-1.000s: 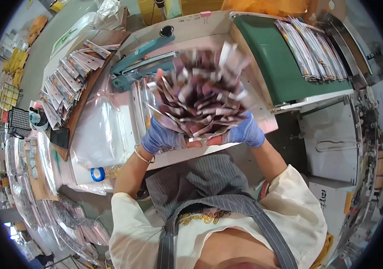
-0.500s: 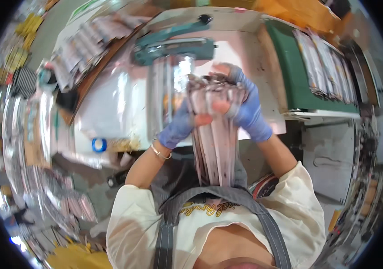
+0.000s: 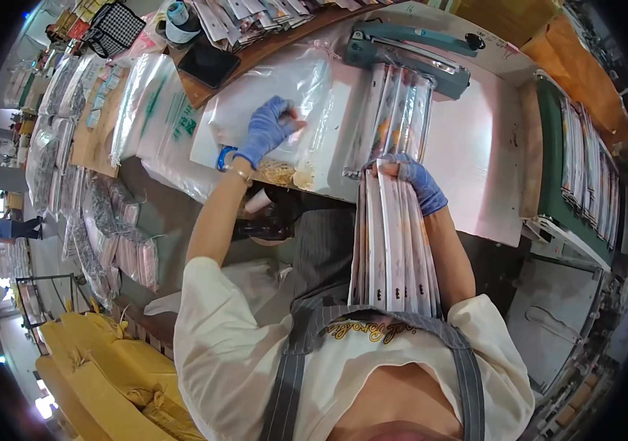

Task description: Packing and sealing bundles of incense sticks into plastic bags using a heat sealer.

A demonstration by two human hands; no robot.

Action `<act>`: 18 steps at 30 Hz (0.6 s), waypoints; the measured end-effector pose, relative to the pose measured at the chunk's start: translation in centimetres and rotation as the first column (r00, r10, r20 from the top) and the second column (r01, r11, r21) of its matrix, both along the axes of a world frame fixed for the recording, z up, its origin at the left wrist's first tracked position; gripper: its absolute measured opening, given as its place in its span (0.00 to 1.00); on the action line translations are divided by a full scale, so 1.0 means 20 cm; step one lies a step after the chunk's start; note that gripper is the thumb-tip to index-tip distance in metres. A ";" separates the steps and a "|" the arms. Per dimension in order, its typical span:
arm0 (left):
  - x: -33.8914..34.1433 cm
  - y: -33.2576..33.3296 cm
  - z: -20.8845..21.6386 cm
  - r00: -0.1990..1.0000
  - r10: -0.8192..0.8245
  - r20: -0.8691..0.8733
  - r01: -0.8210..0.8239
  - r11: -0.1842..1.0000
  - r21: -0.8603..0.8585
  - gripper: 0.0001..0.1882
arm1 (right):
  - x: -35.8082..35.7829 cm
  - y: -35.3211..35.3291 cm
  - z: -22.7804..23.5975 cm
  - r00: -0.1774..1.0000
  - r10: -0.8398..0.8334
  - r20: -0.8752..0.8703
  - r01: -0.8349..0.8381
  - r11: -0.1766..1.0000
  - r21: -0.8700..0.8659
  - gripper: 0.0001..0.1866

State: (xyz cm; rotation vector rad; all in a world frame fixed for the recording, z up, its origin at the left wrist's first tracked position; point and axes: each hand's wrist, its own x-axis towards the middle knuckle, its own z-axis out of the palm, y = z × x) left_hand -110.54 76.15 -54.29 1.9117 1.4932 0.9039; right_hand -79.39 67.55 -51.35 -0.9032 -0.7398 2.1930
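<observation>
My left hand (image 3: 268, 134), in a blue fingerless glove, is over a stack of clear plastic bags (image 3: 237, 110). Its fingers are curled together; whether they pinch a bag's edge cannot be made out. My right hand (image 3: 415, 181), gloved alike, grips the far end of a bundle of long flat packets (image 3: 391, 242). The packets run down from that hand to my apron, their edges fanned slightly. Just beyond my right hand, more such packets lie in a clear plastic bag (image 3: 393, 117) on the white table, beside a teal hand sealer (image 3: 409, 53).
Several packets stand in a green-lined tray (image 3: 553, 154) on the right. A wooden board (image 3: 203, 88) at the upper left bears a black phone (image 3: 209, 65) and more packets. A roll of blue tape (image 3: 226, 157) sits at the table's near edge. Yellow sacks (image 3: 101, 367) fill the lower left.
My left hand has let go of the packet bundle and moved left to the clear bags. My right hand still holds the bundle, now lower and nearer me. The whole view has shifted leftward.
</observation>
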 end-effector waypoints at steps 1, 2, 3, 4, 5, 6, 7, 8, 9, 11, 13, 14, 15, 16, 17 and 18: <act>-0.04 0.07 -0.03 0.973 0.025 -0.228 0.015 0.985 0.172 0.09 | -0.01 0.02 -0.02 1.000 -0.002 0.002 0.002 1.000 0.009 0.14; -0.10 0.14 -0.03 0.974 0.027 -0.226 0.015 0.983 0.181 0.09 | -0.03 0.03 -0.03 1.000 0.015 0.020 -0.016 0.999 0.051 0.14; -0.20 0.20 -0.06 0.989 0.024 -0.145 0.000 0.986 0.164 0.11 | -0.04 0.04 -0.04 0.999 0.034 0.037 -0.037 0.996 0.084 0.14; -0.21 0.24 -0.04 0.998 0.012 -0.056 -0.003 0.989 0.150 0.13 | -0.03 0.04 -0.02 0.999 0.027 0.039 -0.029 0.997 0.072 0.13; -0.21 0.25 -0.04 0.999 0.009 -0.052 -0.001 0.988 0.157 0.13 | -0.02 0.04 -0.04 0.999 0.023 0.044 -0.026 0.997 0.079 0.13; -0.17 0.24 0.00 0.961 -0.107 -0.255 0.175 0.949 0.262 0.13 | 0.01 0.05 -0.08 0.999 -0.001 0.054 -0.004 0.995 0.096 0.13; -0.18 0.21 0.04 0.869 -0.167 -0.466 0.344 0.881 0.326 0.14 | -0.01 0.05 -0.07 0.999 -0.006 0.054 0.000 0.993 0.115 0.13; -0.16 0.17 0.07 0.865 -0.118 -0.488 0.251 0.943 0.219 0.12 | -0.03 0.04 -0.03 0.999 0.005 0.052 -0.009 0.997 0.081 0.11; -0.21 0.15 0.08 0.868 -0.074 -0.491 0.194 0.961 0.198 0.11 | -0.08 0.02 -0.02 0.999 0.044 0.032 -0.047 0.994 0.099 0.11; -0.32 0.13 -0.03 0.928 0.007 -0.371 0.092 0.964 0.249 0.09 | -0.16 0.03 -0.03 0.970 -0.047 0.237 -0.059 0.905 0.422 0.10; -0.12 0.09 0.00 0.972 0.023 -0.233 -0.019 1.000 0.020 0.09 | -0.15 0.08 -0.20 0.892 -0.026 0.451 -0.179 0.896 0.406 0.11; 0.06 -0.04 0.07 0.968 -0.084 -0.238 0.093 0.995 0.027 0.10 | -0.08 0.06 -0.20 0.914 -0.032 0.406 -0.124 0.927 0.354 0.13; 0.16 -0.09 0.00 0.983 -0.182 -0.028 0.184 0.952 0.245 0.11 | -0.06 0.08 -0.32 0.932 -0.057 0.357 -0.147 0.842 0.520 0.13; 0.24 -0.18 -0.18 0.953 0.007 -0.303 0.120 0.909 0.398 0.11 | -0.17 0.08 -0.26 0.953 0.027 0.300 -0.166 0.878 0.449 0.12; 0.40 -0.30 -0.01 0.980 -0.129 -0.154 0.177 0.916 0.360 0.09 | -0.15 0.06 -0.22 0.963 0.053 0.263 -0.142 0.932 0.334 0.12; 0.44 -0.36 0.04 0.964 -0.209 -0.168 0.253 0.913 0.318 0.10 | -0.18 0.06 -0.23 0.967 0.082 0.242 -0.166 0.921 0.353 0.12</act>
